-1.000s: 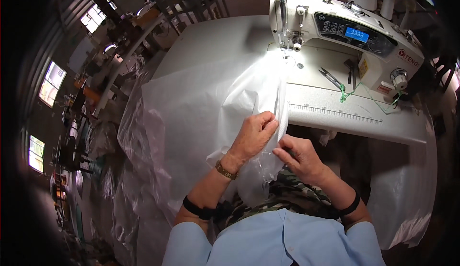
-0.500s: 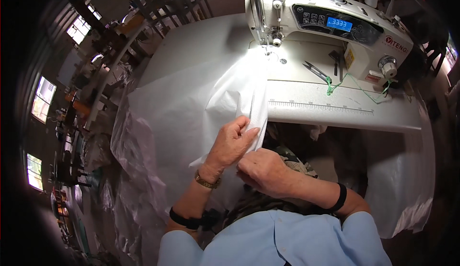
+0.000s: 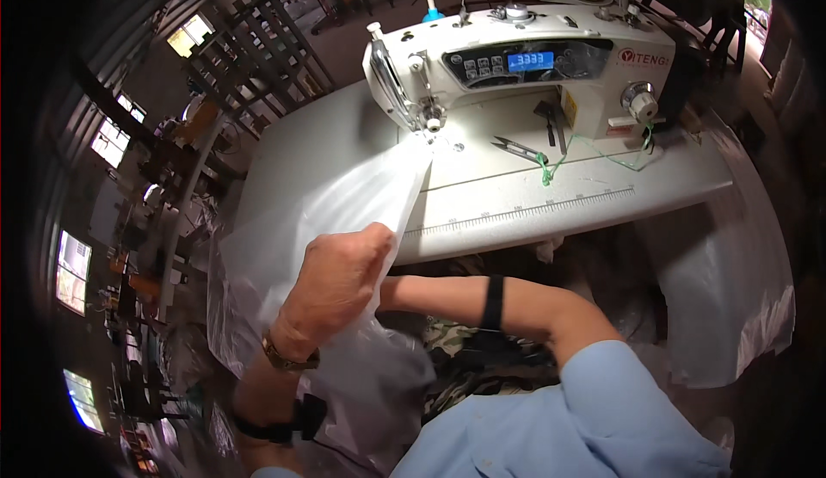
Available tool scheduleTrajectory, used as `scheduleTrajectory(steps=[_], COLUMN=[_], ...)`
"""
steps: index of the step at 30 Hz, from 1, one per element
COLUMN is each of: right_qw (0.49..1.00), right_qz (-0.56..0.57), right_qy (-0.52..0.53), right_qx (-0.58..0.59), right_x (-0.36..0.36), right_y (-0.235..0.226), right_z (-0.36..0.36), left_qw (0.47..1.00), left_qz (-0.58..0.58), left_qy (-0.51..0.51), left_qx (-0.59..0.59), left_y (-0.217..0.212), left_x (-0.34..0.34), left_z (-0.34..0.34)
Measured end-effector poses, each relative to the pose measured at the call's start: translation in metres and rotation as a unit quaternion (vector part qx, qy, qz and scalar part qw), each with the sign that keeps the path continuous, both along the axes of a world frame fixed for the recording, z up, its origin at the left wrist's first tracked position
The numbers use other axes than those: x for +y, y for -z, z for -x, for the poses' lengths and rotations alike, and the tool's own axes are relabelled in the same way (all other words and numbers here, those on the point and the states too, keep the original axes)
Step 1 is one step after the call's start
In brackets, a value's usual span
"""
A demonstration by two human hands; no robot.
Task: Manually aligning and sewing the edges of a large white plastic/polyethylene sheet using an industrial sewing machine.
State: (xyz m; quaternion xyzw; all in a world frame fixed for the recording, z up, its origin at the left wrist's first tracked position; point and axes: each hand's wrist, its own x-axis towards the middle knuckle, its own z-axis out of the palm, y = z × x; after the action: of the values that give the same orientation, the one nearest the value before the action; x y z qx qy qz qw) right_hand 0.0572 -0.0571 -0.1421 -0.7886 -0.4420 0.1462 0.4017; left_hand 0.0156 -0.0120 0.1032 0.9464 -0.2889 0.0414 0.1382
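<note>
1. Left hand (image 3: 340,280) w/ fingers curled tight, pinching the clear plastic sheet (image 3: 344,198).
2. Sheet runs from the sewing machine (image 3: 516,65) needle across the white worktop (image 3: 551,198), down to the lap.
3. Right hand hidden behind left, grip can't tell.
4. Snips (image 3: 516,146) lie near the machine.

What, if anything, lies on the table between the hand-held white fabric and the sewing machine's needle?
Nothing visible: the white fabric gripped by the left hand already runs up to the needle. The thread snips lie off to the right.

Light: bright on sewing machine (image 3: 525,65) | room: dim | windows (image 3: 77,259): glare | rim: dark, bent
</note>
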Motion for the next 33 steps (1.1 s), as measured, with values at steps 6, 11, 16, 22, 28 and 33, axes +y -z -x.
scheduleTrajectory(steps=[6,11,16,22,28,33], right_qw=[0.992,0.979,0.965,0.945,0.971,0.958], right_qz=[0.121,0.181,0.125,-0.042,0.006,-0.122], right_qy=[-0.019,-0.086,-0.22,-0.092,-0.151,-0.051], right_qx=[-0.021,-0.029,-0.069,-0.31,-0.184,-0.254], right_x=[0.009,-0.031,-0.111,-0.135,-0.144,-0.145], right_y=[0.001,-0.025,-0.077,-0.117,-0.105,-0.102], right_z=[0.008,0.014,-0.021,-0.101,-0.118,-0.116], left_qw=[0.974,0.973,0.972,0.972,0.956,0.943], left_qz=[-0.182,-0.073,-0.024,0.029,0.16,0.201], left_qy=[0.129,0.042,-0.095,-0.171,-0.228,-0.252], left_qx=[-0.04,-0.215,-0.213,-0.159,-0.096,-0.084], left_y=[0.026,0.127,0.173,0.158,0.135,0.121], left_x=[0.013,0.026,0.026,0.0,-0.012,-0.014], left_z=[0.01,0.034,0.051,0.062,0.069,0.072])
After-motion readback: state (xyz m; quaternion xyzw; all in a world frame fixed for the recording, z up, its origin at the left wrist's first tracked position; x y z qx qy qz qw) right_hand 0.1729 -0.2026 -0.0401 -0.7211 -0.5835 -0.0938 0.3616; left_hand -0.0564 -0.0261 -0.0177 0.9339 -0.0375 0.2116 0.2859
